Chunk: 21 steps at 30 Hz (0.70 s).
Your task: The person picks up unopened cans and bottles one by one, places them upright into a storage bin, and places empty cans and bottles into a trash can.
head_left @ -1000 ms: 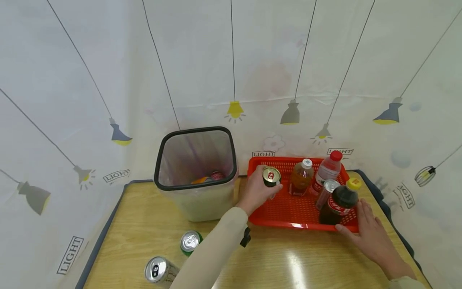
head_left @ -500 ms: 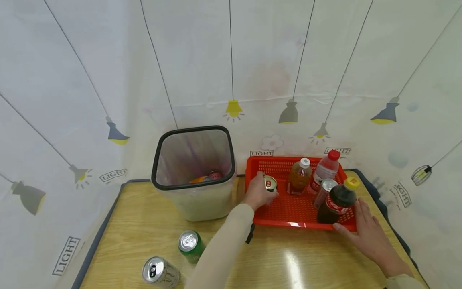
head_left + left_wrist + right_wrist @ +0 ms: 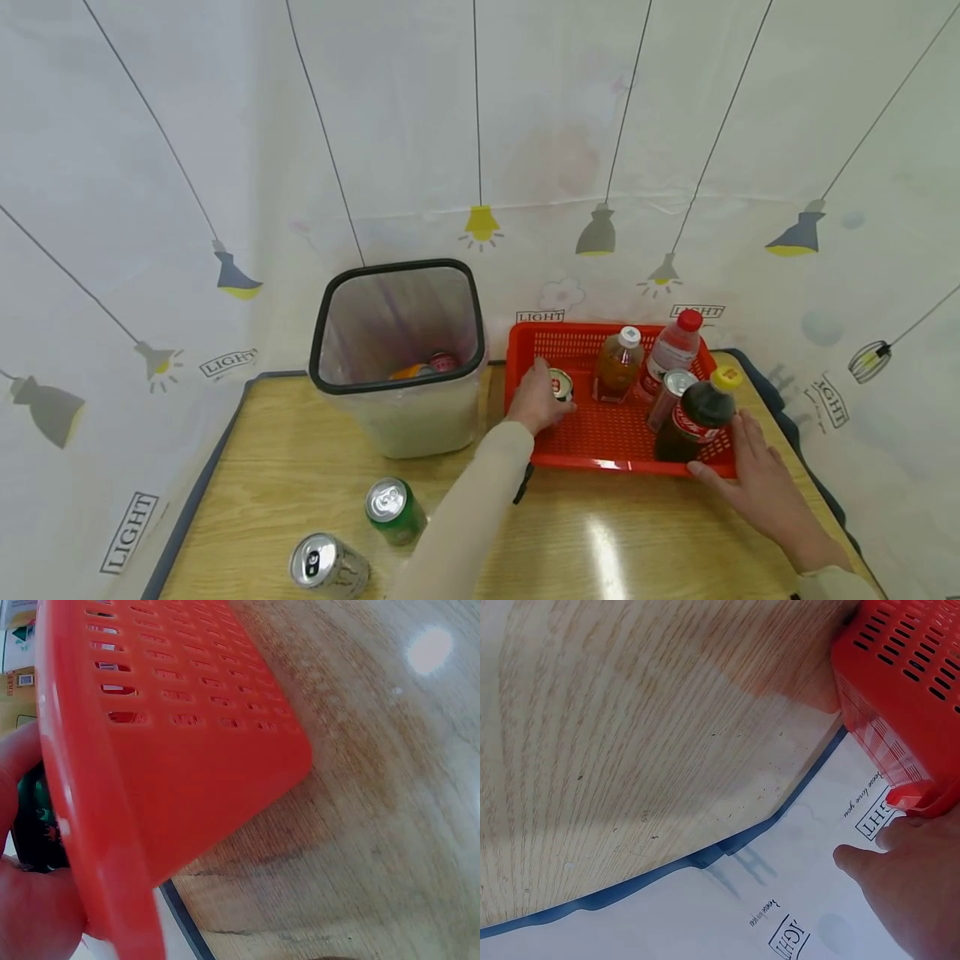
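Observation:
My left hand (image 3: 536, 402) grips a small dark can (image 3: 560, 385) with a gold top, at the left end of the red plastic basket (image 3: 592, 437). In the left wrist view, thumb and fingers lie round the black and green can (image 3: 37, 825), partly hidden behind the basket wall (image 3: 195, 787). Outstretched fingers of my right hand (image 3: 772, 492) rest along the basket's right rim, the thumb at its front corner. Inside stand a cola bottle (image 3: 693, 425) with a yellow cap, a slim pinkish can (image 3: 670, 400), a red-capped bottle (image 3: 673, 350) and an amber drink bottle (image 3: 618, 367).
A bin (image 3: 408, 425) with a black rim and a clear liner stands left of the basket, some items inside. Nearer on the wooden table (image 3: 285, 458) are a green can (image 3: 397, 517) and a pale can (image 3: 330, 568). A printed cloth (image 3: 420, 125) hangs behind.
My left hand has lowered the dark can into the basket's left end. The right hand has stayed at the basket's right edge. The head view has shifted slightly.

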Available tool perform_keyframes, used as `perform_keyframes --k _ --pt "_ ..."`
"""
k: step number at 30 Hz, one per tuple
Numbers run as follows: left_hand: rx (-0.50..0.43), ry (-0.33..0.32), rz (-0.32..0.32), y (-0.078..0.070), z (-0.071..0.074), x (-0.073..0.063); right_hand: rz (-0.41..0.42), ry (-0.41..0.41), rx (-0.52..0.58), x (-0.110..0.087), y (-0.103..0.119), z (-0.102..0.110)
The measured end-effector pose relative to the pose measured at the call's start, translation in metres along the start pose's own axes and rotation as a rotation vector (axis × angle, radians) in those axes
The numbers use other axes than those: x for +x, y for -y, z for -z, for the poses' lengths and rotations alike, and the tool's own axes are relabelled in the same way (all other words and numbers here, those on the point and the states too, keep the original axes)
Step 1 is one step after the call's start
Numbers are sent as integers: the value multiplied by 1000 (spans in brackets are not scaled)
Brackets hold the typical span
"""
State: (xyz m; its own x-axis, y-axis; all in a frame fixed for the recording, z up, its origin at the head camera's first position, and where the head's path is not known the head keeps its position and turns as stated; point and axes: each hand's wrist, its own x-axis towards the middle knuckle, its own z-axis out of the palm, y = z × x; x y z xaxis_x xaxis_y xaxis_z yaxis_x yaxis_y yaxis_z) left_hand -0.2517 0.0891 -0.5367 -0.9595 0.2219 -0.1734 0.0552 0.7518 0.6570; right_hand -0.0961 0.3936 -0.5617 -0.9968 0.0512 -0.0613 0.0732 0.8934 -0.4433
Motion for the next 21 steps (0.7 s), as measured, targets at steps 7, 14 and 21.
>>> perform_keyframes --k 7,14,21 --pt "-2 12 -9 0 2 -2 -3 9 1 0 3 0" --pt "21 -25 -82 2 3 -10 -13 18 2 1 2 0" --pt "-44 -59 -157 7 19 -33 -21 41 3 1 1 1"
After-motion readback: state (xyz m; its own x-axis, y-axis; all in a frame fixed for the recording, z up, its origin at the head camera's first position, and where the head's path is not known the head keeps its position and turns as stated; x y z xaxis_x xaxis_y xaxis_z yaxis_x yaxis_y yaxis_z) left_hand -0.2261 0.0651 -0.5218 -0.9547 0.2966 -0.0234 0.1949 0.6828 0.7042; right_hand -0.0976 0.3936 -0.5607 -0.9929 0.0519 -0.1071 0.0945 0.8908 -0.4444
